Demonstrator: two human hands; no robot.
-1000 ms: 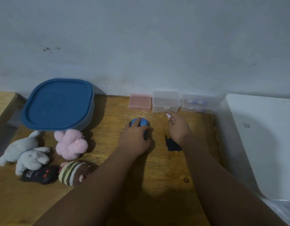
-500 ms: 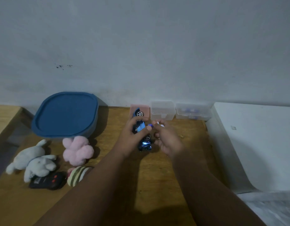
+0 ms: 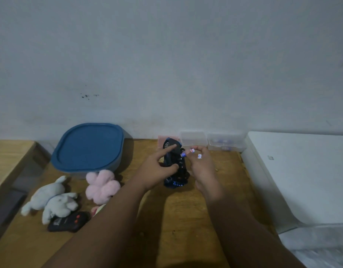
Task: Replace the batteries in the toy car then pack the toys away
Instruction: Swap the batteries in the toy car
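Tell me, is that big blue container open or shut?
Shut. The blue lid lies flat over the blue container, covering its whole top, so nothing inside shows.

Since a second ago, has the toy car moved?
Yes. The toy car was flat on the table; now it stands tipped up in the left hand.

A second ago the blue toy car (image 3: 174,163) lay flat on the counter (image 3: 186,219) under the left hand (image 3: 157,171). Now that hand holds it up on its end. The right hand (image 3: 202,169) has left the clear box (image 3: 193,139) and come beside the car, pinching a small battery (image 3: 183,154).
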